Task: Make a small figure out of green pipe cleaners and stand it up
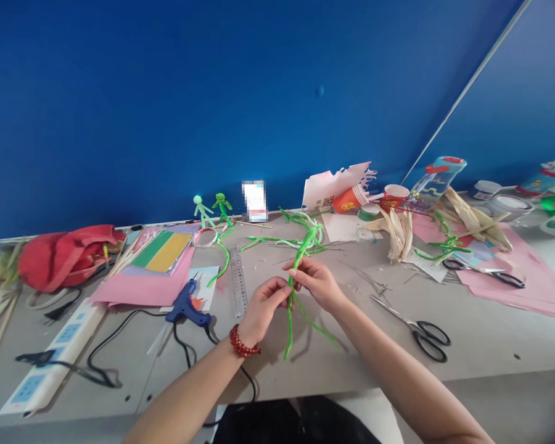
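Observation:
A bright green pipe-cleaner figure (302, 248) hangs between my hands over the front middle of the table, two loose strands trailing below. My left hand (269, 306), with a red beaded bracelet at the wrist, pinches it near the middle. From the other side my right hand (318, 282) pinches it a little higher. Behind it lies a tangle of green pipe cleaners (289, 239), partly hidden by the upper end. Two small green pipe-cleaner figures (222, 208) stand against the blue wall. A clear ruler (238, 280) lies left of my hands.
Black-handled scissors (428, 338) lie to the right, another pair (485, 271) farther off. At left are a blue glue gun (188, 306), its cord, a white power strip (55, 357) and a red bag (69, 256). A lit phone (255, 201) leans on the wall; paper cups (351, 199) lie right of it.

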Demonstrator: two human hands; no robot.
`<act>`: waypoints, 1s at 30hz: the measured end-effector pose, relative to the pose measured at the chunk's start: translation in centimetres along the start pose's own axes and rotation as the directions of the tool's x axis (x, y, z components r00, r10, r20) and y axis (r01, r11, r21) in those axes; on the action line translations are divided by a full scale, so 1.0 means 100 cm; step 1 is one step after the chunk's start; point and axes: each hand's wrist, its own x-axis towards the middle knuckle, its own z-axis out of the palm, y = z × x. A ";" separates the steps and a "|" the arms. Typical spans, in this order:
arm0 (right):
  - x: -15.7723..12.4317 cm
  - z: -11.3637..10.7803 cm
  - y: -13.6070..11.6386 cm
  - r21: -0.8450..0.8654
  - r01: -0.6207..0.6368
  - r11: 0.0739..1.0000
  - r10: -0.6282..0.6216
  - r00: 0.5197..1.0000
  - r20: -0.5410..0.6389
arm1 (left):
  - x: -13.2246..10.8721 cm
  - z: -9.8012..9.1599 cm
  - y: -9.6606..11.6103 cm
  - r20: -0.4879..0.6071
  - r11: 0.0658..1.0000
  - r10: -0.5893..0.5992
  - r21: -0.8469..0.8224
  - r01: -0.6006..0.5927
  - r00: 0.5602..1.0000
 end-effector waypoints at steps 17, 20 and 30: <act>-0.007 0.005 0.012 -0.466 0.221 0.857 -0.270 0.962 -0.039 | 0.008 -0.004 0.001 -0.109 0.986 0.026 -0.160 -0.043 0.994; -0.009 0.004 0.007 -0.606 0.388 0.695 -0.419 0.903 0.097 | 0.009 -0.003 0.002 -0.110 0.986 -0.001 -0.168 -0.018 0.994; -0.006 0.007 -0.005 -0.683 0.460 0.568 -0.447 0.869 0.214 | 0.007 -0.003 -0.006 -0.094 0.994 0.107 -0.012 -0.109 0.990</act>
